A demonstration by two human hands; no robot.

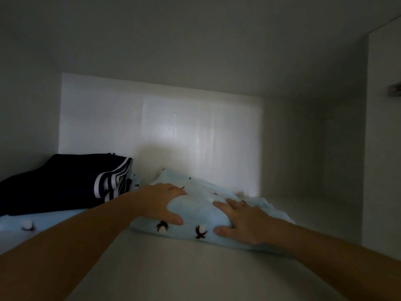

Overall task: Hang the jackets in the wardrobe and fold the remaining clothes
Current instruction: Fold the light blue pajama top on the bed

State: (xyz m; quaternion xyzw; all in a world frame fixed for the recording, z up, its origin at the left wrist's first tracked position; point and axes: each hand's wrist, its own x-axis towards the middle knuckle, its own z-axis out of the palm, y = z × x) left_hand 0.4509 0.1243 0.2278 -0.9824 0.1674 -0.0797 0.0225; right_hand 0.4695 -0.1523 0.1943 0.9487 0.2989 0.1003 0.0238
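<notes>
**Hands pressing folded fleece on wardrobe shelf**

Both hands lie on a folded pale-blue fleece garment [200, 210] with a dark-and-white flower print, which sits on the white wardrobe shelf [173, 270] near its front edge. The left hand [161, 203] rests on the bundle's top left, fingers spread and nearly straight, thumb down the front. The right hand [245, 222] presses flat on its right side, fingers extended. To the left, a folded navy garment with white stripes [54, 183] lies on another pale-blue printed piece [52, 221].
</notes>
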